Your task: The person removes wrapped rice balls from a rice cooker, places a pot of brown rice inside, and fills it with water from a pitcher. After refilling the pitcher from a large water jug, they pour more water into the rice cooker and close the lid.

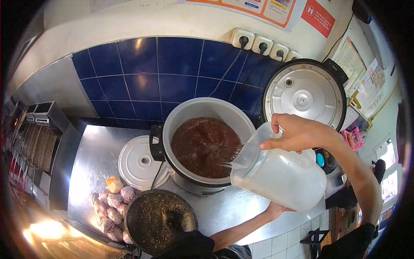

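Observation:
A translucent plastic pitcher (284,177) is tilted over the right side of a large pot (172,108), and clear liquid runs from its spout into the dark reddish-brown contents (205,144). My right hand (293,131) is closed round the pitcher's handle at the top. Under the pitcher's base, my left hand (278,209) supports it from below, most of its fingers hidden behind the plastic. The pot has a black side handle and stands on a steel table (97,142). Its hinged lid (304,97) stands open at the back right.
A round metal lid (142,162) lies left of the pot. Several wrapped balls (114,200) are heaped beside a dark pan (157,220) with brown bits. Plugs and cords (243,41) hang at the tiled wall. A wire rack (39,146) is at far left.

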`<action>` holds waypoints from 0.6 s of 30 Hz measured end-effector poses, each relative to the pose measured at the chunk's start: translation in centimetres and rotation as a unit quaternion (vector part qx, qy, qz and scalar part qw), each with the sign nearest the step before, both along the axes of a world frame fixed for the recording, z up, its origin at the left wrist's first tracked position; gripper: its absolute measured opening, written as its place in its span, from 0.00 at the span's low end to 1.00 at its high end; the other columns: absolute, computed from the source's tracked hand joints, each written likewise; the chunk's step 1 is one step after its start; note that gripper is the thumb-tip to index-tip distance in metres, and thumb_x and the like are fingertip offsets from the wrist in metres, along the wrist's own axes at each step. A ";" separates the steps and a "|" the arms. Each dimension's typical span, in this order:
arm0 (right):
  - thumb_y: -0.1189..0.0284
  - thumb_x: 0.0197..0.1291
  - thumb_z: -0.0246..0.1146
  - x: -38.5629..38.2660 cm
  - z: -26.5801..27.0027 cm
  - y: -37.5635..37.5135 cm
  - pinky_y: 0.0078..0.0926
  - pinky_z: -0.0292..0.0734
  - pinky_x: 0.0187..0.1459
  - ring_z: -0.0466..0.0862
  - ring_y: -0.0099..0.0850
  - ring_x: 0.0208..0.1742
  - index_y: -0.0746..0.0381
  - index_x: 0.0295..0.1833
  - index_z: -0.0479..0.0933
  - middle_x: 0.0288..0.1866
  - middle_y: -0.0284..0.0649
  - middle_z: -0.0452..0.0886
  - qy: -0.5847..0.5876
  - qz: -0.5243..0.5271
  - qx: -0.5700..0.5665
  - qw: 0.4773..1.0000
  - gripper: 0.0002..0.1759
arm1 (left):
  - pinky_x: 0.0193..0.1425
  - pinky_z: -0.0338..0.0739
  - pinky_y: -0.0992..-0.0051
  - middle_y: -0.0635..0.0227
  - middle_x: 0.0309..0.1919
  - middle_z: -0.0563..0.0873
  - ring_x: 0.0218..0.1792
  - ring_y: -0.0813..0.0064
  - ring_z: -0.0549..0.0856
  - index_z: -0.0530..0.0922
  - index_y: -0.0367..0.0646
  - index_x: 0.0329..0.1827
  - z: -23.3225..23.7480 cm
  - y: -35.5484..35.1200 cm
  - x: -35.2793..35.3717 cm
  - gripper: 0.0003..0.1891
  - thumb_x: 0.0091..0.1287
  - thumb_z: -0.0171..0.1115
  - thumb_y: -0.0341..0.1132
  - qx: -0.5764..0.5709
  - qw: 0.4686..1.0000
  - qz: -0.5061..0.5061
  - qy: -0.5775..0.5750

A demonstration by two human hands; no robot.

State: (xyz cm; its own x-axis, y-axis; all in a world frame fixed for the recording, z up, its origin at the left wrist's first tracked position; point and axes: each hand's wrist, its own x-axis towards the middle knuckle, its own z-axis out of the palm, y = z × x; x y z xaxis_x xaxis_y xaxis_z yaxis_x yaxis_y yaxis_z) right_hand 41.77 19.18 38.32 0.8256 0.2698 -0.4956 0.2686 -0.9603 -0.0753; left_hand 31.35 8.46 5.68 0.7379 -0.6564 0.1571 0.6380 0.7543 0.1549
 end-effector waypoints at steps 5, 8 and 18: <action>0.41 0.52 0.69 0.9 -0.1 1.5 0.28 0.70 0.20 0.78 0.31 0.19 0.67 0.45 0.69 0.24 0.43 0.77 -0.006 0.019 -0.022 1.000 0.38 | 0.57 0.80 0.49 0.59 0.63 0.74 0.57 0.55 0.81 0.63 0.43 0.69 0.4 -0.6 1.0 0.30 0.74 0.42 0.56 -0.057 0.998 0.010 0.015; 0.41 0.52 0.69 1.7 -0.2 2.4 0.28 0.71 0.20 0.79 0.32 0.20 0.67 0.45 0.69 0.24 0.43 0.78 0.006 0.037 -0.029 0.999 0.38 | 0.56 0.81 0.51 0.59 0.62 0.76 0.57 0.57 0.81 0.64 0.45 0.69 0.8 -1.2 1.5 0.31 0.73 0.40 0.59 -0.050 0.999 0.010 0.001; 0.45 0.54 0.68 2.5 -1.7 5.8 0.31 0.75 0.22 0.80 0.34 0.19 0.70 0.30 0.76 0.22 0.43 0.80 -0.011 0.104 -0.067 0.992 0.33 | 0.53 0.83 0.57 0.59 0.56 0.81 0.52 0.60 0.84 0.67 0.45 0.67 3.8 -0.7 1.7 0.30 0.74 0.38 0.58 -0.026 0.999 0.010 -0.020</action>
State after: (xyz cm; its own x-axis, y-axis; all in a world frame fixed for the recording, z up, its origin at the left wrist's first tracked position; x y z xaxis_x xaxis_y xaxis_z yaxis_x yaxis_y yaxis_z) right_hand 44.29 24.94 36.62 0.7706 0.3672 -0.5209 0.4613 -0.8853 0.0584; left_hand 33.06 7.79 9.51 0.7431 -0.6320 0.2199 0.6168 0.7743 0.1412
